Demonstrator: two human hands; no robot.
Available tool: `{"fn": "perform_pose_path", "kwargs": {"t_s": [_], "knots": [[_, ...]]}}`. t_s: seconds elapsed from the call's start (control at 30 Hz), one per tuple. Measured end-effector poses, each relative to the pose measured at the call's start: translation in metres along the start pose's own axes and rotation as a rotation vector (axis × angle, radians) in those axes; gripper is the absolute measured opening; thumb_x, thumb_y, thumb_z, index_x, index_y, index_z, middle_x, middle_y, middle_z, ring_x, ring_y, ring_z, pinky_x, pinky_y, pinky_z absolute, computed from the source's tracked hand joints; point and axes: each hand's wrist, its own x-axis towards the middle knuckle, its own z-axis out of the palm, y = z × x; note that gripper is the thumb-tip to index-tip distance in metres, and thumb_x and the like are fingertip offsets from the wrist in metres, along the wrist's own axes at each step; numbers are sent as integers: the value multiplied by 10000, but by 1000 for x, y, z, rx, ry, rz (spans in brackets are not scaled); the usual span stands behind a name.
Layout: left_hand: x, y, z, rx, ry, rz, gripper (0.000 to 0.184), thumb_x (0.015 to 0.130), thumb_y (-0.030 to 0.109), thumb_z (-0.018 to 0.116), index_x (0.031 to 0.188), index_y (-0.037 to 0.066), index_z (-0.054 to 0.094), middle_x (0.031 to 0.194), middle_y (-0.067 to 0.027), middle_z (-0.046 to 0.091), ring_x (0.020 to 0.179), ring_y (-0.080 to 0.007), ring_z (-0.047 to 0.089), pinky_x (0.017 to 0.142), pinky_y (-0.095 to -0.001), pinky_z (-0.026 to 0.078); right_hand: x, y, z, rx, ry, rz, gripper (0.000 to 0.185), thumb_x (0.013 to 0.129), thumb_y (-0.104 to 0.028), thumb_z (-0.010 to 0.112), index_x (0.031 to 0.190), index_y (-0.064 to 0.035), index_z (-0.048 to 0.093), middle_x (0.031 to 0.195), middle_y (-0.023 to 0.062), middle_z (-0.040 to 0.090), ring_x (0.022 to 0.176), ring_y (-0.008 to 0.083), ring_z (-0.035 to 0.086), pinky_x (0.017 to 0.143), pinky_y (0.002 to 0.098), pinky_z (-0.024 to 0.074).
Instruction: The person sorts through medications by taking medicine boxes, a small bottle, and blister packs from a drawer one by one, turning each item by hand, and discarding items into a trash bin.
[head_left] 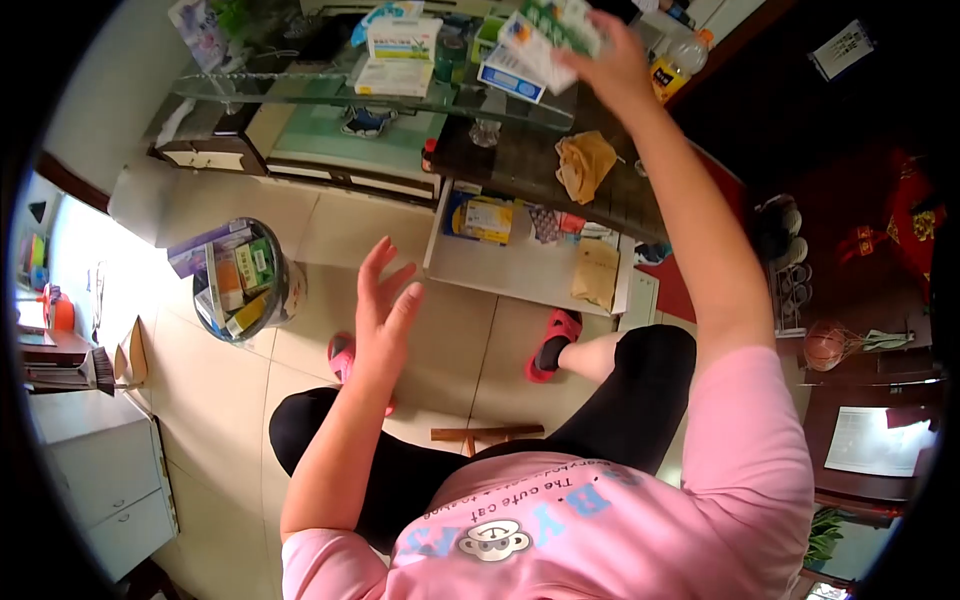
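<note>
My right hand [615, 78] reaches over the glass shelf [330, 88] with its fingers closed on a white and green medicine box [540, 42]. Just under that box lies a blue and white box [512, 78] at the shelf's edge. To its left, more white medicine boxes [400, 60] are stacked near a dark green glass [450, 58]. My left hand [385, 310] hovers above the tiled floor with fingers apart and nothing in it. It is between the bin [292, 290] full of boxes and the pulled-out drawer [520, 268].
In the drawer are a yellow and blue packet [480, 218] and a brown paper envelope [597, 272]. A crumpled brown paper bag [585, 165] rests on the dark cabinet top. An orange-capped bottle [682, 65] stands beyond my right hand. A wooden stool [485, 434] shows beneath me.
</note>
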Motion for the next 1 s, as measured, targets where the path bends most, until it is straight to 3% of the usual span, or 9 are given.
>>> {"fn": "perform_pose_path", "kwargs": {"t_s": [0.1,0.2,0.27,0.33,0.37,0.47,0.6,0.77,1.0], "knots": [[5,-4,0,22,20,-34,676,849,306,620,1421,136,302,1400,-111,330,1209,-254,453,932,-365,420,37,-2,19,154,-263,346,681,796,-354,714,1379,-139,436,1549,123,77,1367,318,274,1071,370,343],[3,1,2,57,43,-73,654,858,309,588,1417,123,306,1387,-117,350,1214,-265,454,934,-373,424,39,20,50,-244,-506,341,640,793,-346,712,1321,-67,483,1488,212,236,1312,382,344,1040,471,365],[3,7,-1,39,72,-67,616,876,285,547,1415,111,306,1385,-119,357,1219,-267,453,937,-378,425,26,31,54,-260,-246,124,576,812,-320,685,1289,-46,514,1469,222,277,1260,417,399,998,458,408],[0,7,-12,27,132,-68,550,903,215,487,1408,91,311,1380,-121,375,1212,-245,461,929,-363,435,-16,24,37,-35,-41,-373,458,785,-258,732,1163,-59,568,1100,95,590,1040,229,573,868,371,470],[0,10,-16,-16,179,-95,540,907,204,479,1404,76,312,1373,-122,385,1209,-238,464,926,-357,437,-50,-5,23,2,-67,-324,344,798,-197,718,1088,-53,603,1044,83,608,995,190,590,861,340,476],[0,18,-23,-108,273,-151,505,921,180,452,1382,21,325,1336,-135,427,1179,-226,490,915,-354,454,-194,17,55,668,-602,419,205,796,-168,708,926,-69,583,898,6,572,842,96,546,756,258,467],[6,11,-26,-251,253,-192,469,918,165,478,1353,38,353,1329,-126,406,1116,-179,507,912,-327,449,-346,159,123,410,-680,1228,308,821,-206,694,1026,-51,524,841,57,588,609,147,586,546,320,523],[13,-8,-21,-159,247,-253,480,927,194,471,1356,17,348,1311,-148,444,1131,-217,533,899,-351,482,-363,270,156,421,-239,1601,229,868,-237,649,978,-85,516,869,52,567,646,214,603,544,365,533],[27,-25,-13,-130,240,-313,472,925,190,486,1340,12,349,1288,-140,453,1108,-209,545,872,-324,500,-365,319,209,485,-278,1641,144,861,-191,614,953,-111,537,761,34,525,514,187,525,452,320,473]]}}
